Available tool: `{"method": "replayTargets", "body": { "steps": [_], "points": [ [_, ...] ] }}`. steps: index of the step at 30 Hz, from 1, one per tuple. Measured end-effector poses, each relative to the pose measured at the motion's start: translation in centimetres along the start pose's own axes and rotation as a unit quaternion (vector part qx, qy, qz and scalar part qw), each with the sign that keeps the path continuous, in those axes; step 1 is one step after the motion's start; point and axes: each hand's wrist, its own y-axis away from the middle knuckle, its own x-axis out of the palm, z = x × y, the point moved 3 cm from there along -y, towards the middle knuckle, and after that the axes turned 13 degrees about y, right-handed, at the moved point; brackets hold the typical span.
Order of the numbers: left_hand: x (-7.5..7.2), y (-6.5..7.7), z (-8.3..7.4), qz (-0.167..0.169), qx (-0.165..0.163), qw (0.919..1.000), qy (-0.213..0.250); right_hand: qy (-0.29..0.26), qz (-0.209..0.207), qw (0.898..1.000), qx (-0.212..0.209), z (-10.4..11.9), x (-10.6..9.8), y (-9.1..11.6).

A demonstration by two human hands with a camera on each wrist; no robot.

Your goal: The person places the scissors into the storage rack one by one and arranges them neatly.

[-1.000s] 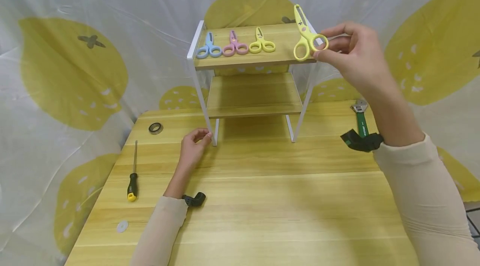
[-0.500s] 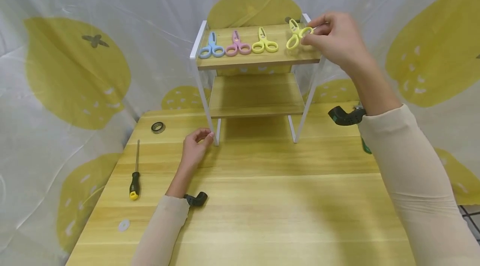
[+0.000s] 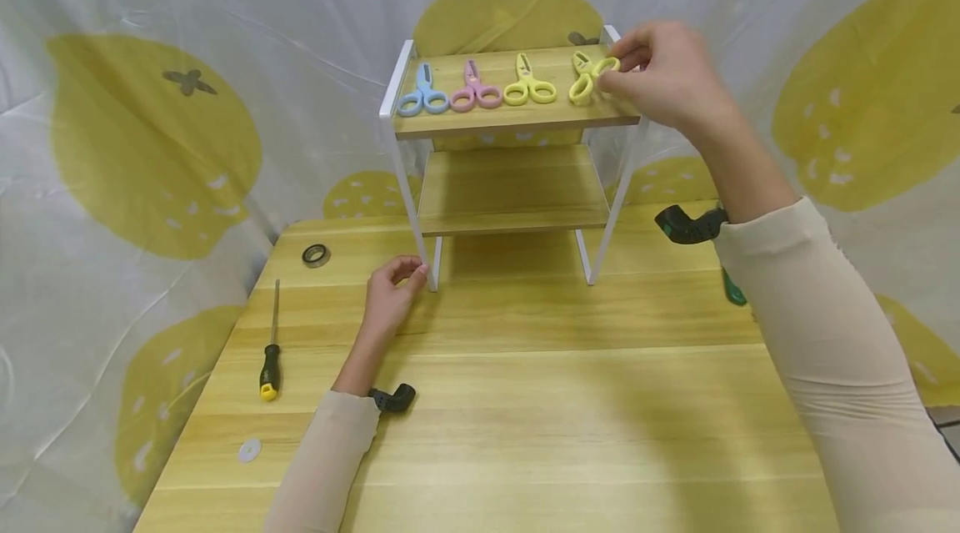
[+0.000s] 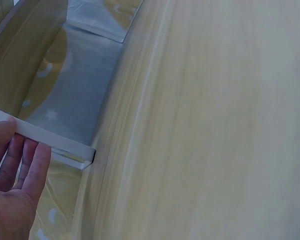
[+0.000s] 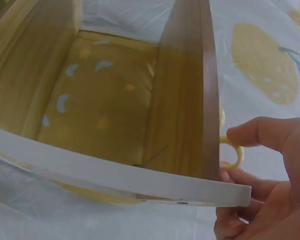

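Note:
My right hand (image 3: 671, 78) pinches a pair of yellow scissors (image 3: 588, 72) by one handle ring, at the right end of the top shelf (image 3: 517, 129). In the right wrist view the yellow ring (image 5: 241, 156) shows between thumb and fingers at the shelf's edge. To its left lie another pair of yellow scissors (image 3: 529, 82), pink scissors (image 3: 472, 82) and blue scissors (image 3: 424, 84), all with blades pointing back. Low down, my left hand (image 3: 388, 295) holds the rack's white front left leg (image 4: 50, 136) between thumb and fingers.
Left on the wooden table (image 3: 525, 433) are a roll of tape (image 3: 316, 256), a screwdriver (image 3: 270, 370) and a white disc (image 3: 250, 450). A green tool handle (image 3: 733, 289) shows partly behind my right sleeve. The rack has a lower shelf (image 3: 513, 187). A lemon-print cloth (image 3: 300, 99) hangs behind.
My right hand has moved left and back, bringing the yellow scissors down onto the top shelf beside the others. My left hand stays at the leg.

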Motion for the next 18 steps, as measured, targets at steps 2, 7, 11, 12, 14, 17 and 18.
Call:
{"method": "replayTargets", "body": {
  "steps": [2, 7, 11, 12, 14, 17, 18],
  "points": [
    [0.2, -0.1, 0.1, -0.003, 0.001, 1.0000, -0.006, 0.024, -0.003, 1.000, -0.010, -0.4, 0.1, 0.0],
    [0.1, -0.2, 0.3, -0.003, 0.000, 1.0000, -0.005, 0.064, 0.007, 0.997, -0.036, -0.4, 0.6, 0.0],
    [0.1, -0.2, 0.1, -0.003, -0.008, 1.0000, -0.003, 0.099, 0.008, 0.993, -0.056, 0.0, 0.8, 0.1],
    [0.2, -0.1, 0.0, -0.002, -0.009, 0.9999, -0.005, 0.106, 0.008, 0.993, -0.059, 0.1, 0.8, 0.1],
    [0.3, 0.0, -0.4, -0.002, -0.011, 0.9999, -0.012, 0.111, 0.009, 0.992, -0.062, 0.0, 0.9, 0.2],
    [0.5, 0.5, -1.7, 0.002, -0.011, 0.9998, -0.017, 0.081, 0.006, 0.995, -0.058, -0.3, 1.0, 0.5],
    [0.6, 0.7, -2.1, 0.004, -0.012, 0.9997, -0.019, 0.065, 0.004, 0.996, -0.055, -0.5, 1.0, 0.6]
  ]
}}
